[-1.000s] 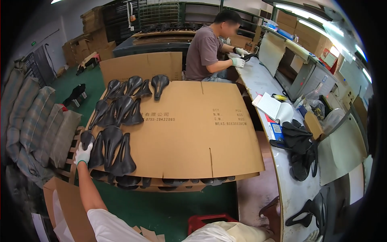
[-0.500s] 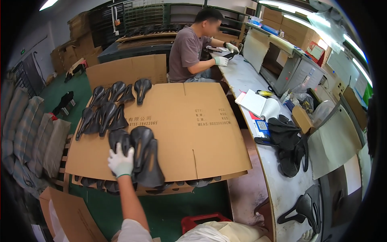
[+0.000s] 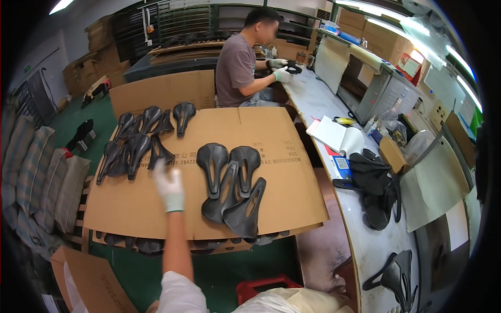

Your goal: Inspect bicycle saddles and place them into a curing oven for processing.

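My left hand point(image 3: 170, 189), in a white glove, is over the cardboard sheet point(image 3: 292, 198). Its fingers are blurred but look stretched, the thumb apart, with the tips at the near end of a black bike saddle point(image 3: 160, 152). This saddle lies at the right end of a row with other saddles, among them one point(image 3: 139, 152) next to it. Right of the hand, a cluster of black saddles point(image 3: 213, 166) lies partly overlapping, including one low at the right point(image 3: 244, 214). Of my right hand point(image 3: 394, 309), only a sliver shows at the bottom edge, near a saddle point(image 3: 398, 279) on the bench.
A co-worker point(image 3: 240, 65) in gloves sits beyond the cardboard, handling a dark item. The white workbench point(image 3: 339, 208) runs along the right, with an open notebook point(image 3: 336, 136) and a pile of black saddle parts point(image 3: 370, 177). More saddles point(image 3: 148, 245) sit beneath the sheet.
The saddle cluster beside my left hand now lies farther right, spread out. My left hand has let go and moved up toward the row. My right hand has mostly slipped out below.
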### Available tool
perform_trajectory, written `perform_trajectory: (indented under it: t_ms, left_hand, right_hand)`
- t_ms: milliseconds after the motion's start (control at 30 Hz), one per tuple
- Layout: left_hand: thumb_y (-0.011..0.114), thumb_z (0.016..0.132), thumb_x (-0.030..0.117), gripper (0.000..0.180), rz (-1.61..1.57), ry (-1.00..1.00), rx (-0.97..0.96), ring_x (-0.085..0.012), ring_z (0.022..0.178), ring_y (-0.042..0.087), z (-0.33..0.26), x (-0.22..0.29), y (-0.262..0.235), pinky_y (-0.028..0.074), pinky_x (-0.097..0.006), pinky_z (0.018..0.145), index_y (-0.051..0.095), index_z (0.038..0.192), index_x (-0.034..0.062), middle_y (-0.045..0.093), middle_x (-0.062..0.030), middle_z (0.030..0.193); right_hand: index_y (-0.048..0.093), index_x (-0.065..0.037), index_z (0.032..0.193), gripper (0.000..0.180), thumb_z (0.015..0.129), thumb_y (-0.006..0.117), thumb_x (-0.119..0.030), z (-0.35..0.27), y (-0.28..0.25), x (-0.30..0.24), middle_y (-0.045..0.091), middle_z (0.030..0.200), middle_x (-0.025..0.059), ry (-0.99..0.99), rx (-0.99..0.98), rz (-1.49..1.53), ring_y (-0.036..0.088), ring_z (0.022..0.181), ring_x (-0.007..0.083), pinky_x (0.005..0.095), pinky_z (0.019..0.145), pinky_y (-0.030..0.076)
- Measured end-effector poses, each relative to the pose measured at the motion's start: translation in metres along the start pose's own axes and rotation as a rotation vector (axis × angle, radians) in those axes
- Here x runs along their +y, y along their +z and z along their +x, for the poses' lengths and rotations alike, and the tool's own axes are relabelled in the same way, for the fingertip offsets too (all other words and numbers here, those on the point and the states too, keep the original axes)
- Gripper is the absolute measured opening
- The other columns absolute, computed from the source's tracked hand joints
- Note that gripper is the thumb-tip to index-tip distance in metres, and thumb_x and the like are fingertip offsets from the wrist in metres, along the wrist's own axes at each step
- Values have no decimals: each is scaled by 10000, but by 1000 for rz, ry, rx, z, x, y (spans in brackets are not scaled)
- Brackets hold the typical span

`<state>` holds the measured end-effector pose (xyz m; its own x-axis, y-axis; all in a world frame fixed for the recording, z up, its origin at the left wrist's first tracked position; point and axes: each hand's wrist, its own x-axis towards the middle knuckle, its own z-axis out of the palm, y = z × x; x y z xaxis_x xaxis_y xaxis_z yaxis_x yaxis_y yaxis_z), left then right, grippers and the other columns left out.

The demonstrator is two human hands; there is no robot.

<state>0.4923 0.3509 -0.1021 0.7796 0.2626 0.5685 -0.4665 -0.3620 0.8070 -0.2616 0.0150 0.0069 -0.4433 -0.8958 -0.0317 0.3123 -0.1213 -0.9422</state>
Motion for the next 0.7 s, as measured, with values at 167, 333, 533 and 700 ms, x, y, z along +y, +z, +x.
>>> perform_trajectory:
  t_ms: [167, 333, 533, 700]
  left_hand:
    - [715, 974, 218, 944, -548, -598, 593, -403, 1313, 545, 117, -173, -192, 495, -517, 1049, 72, 1655, 103, 370, -268, 1567]
    - [664, 1020, 221, 873, -542, -621, 417, -404, 1054, 682, 190, -266, -277, 576, -434, 746, 71, 1661, 197, 447, -229, 1458]
    - [613, 1057, 212, 234, -257, -715, 179, -44, 523, 437, 227, -314, -248, 310, -238, 425, 680, 1256, 108, 558, 40, 732]
    - [632, 1048, 253, 302, -163, -717, 59, -46, 478, 402, 225, -297, -244, 285, -253, 408, 669, 1314, 114, 539, 46, 708]
  right_hand:
    - [573, 102, 1314, 634, 1022, 540, -460, 2, -8, 4, 618, 1327, 277, 42, 30, -1, 542, 1266, 401, 491, 1110, 395]
    - [502, 102, 1376, 652, 1023, 564, -442, -27, 16, 2, 545, 1396, 273, -6, -64, -42, 494, 1312, 391, 507, 1137, 372]
    - [521, 46, 1370, 547, 1050, 558, -396, -50, 34, 2, 603, 1288, 213, -36, -81, -23, 558, 1198, 366, 479, 1114, 389]
    - [524, 7, 1386, 543, 1043, 575, -412, -29, 18, 10, 604, 1298, 198, 14, -104, 24, 539, 1234, 367, 486, 1128, 381]
